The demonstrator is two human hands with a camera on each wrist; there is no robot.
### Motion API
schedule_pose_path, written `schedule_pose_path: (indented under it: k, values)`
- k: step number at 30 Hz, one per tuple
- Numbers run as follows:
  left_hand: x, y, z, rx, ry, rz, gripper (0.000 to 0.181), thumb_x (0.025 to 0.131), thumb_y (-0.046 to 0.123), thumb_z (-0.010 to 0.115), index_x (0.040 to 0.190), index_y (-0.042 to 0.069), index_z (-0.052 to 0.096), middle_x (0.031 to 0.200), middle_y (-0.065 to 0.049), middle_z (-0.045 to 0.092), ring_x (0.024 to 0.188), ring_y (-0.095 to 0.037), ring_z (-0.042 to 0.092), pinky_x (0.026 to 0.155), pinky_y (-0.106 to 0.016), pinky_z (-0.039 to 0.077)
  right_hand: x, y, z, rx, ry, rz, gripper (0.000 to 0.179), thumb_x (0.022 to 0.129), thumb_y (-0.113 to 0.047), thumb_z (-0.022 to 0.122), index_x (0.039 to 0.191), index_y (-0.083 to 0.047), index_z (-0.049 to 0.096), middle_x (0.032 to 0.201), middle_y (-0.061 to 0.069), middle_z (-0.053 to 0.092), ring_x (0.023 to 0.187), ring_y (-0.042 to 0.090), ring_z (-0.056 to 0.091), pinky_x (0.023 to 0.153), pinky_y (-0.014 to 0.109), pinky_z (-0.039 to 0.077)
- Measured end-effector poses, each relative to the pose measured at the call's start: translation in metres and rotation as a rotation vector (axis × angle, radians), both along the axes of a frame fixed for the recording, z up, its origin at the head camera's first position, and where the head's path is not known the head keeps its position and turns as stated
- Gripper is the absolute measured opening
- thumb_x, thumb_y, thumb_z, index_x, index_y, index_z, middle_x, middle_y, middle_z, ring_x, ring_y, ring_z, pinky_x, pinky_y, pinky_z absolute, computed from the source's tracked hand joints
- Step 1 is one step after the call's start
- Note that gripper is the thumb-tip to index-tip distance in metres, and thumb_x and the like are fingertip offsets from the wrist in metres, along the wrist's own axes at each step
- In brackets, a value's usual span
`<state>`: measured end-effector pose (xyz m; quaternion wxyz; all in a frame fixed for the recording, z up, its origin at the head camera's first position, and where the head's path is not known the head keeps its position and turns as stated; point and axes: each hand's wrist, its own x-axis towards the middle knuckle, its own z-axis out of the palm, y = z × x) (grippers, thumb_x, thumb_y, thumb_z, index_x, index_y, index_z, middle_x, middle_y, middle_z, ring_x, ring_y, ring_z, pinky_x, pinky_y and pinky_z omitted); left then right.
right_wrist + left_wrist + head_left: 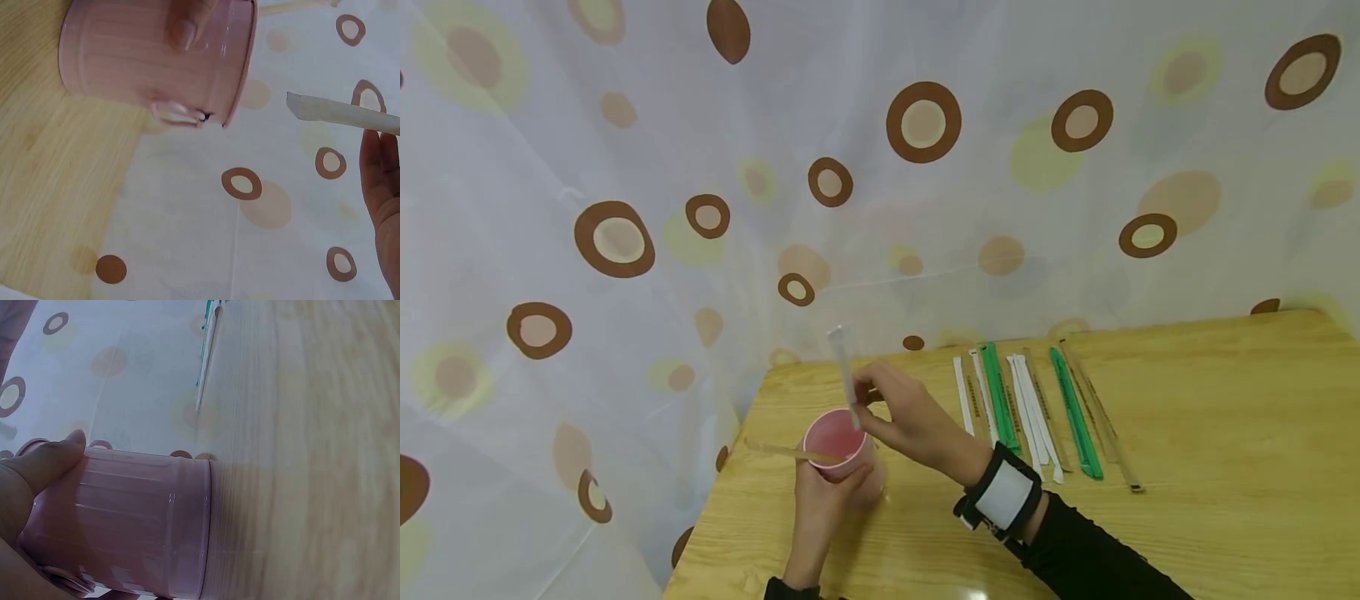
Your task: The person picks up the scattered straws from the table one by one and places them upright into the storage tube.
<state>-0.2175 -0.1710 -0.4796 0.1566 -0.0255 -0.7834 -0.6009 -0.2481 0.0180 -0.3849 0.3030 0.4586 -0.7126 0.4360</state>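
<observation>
While left hand (823,497) grips pail (134,515) – right hand (913,414) pinches white straw (844,369).

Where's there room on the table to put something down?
Widest: the bare table right of the wrapped sticks. A smaller patch lies between the left hand and the right sleeve. Crowded: the sticks themselves, and at the pink bucket, with the right hand close by.
</observation>
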Motion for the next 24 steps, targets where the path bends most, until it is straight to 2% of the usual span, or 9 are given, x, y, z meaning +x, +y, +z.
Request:
schedule_pose_path:
  k: [5, 10, 13, 19, 24]
  values:
    - [-0.003, 0.004, 0.003, 0.012, 0.006, -0.050, 0.088, 0.076, 0.006, 0.089, 0.145, -0.002, 0.035, 0.139, -0.022, 0.053, 0.129, -0.035, 0.053, 0.106, -0.042, 0.047, -0.001, -0.016, -0.007, 0.055, -0.026, -0.018, 0.028, 0.088, 0.008, 0.072, 0.108, -0.004, 0.056, 0.098, 0.006, 0.058, 0.092, 0.016, 0.064, 0.082, 0.020, 0.057]
    - [-0.004, 0.006, 0.000, 0.008, -0.010, -0.032, 0.087, 0.076, 0.003, 0.088, 0.146, -0.001, 0.035, 0.140, -0.020, 0.053, 0.129, -0.033, 0.053, 0.107, -0.042, 0.046, -0.005, -0.031, -0.023, 0.152, -0.028, -0.074, 0.023, 0.090, 0.001, 0.072, 0.108, -0.005, 0.058, 0.096, 0.005, 0.057, 0.084, 0.012, 0.059, 0.075, 0.016, 0.054]
    - [-0.004, 0.006, -0.003, -0.014, 0.002, -0.015, 0.084, 0.074, 0.000, 0.086, 0.142, -0.004, 0.037, 0.137, -0.022, 0.055, 0.126, -0.034, 0.055, 0.106, -0.045, 0.046, -0.005, -0.038, -0.032, 0.199, -0.056, -0.101, 0.022, 0.091, -0.001, 0.071, 0.109, -0.006, 0.059, 0.095, 0.003, 0.057, 0.082, 0.011, 0.056, 0.072, 0.014, 0.050]
    - [0.000, 0.001, -0.004, -0.030, -0.008, 0.026, 0.084, 0.072, 0.001, 0.088, 0.141, -0.003, 0.040, 0.134, -0.021, 0.058, 0.124, -0.033, 0.056, 0.107, -0.049, 0.045, -0.006, -0.048, -0.044, 0.243, -0.102, -0.128, 0.021, 0.093, -0.001, 0.069, 0.111, -0.007, 0.059, 0.099, 0.002, 0.058, 0.084, 0.009, 0.057, 0.075, 0.013, 0.051]
    - [-0.002, -0.001, -0.002, -0.029, -0.005, 0.003, 0.080, 0.071, -0.003, 0.086, 0.139, -0.002, 0.043, 0.131, -0.018, 0.061, 0.122, -0.029, 0.058, 0.105, -0.038, 0.047, -0.006, -0.048, -0.044, 0.266, -0.124, -0.142, 0.022, 0.094, -0.002, 0.068, 0.113, -0.007, 0.060, 0.101, 0.002, 0.061, 0.086, 0.009, 0.059, 0.077, 0.014, 0.052]
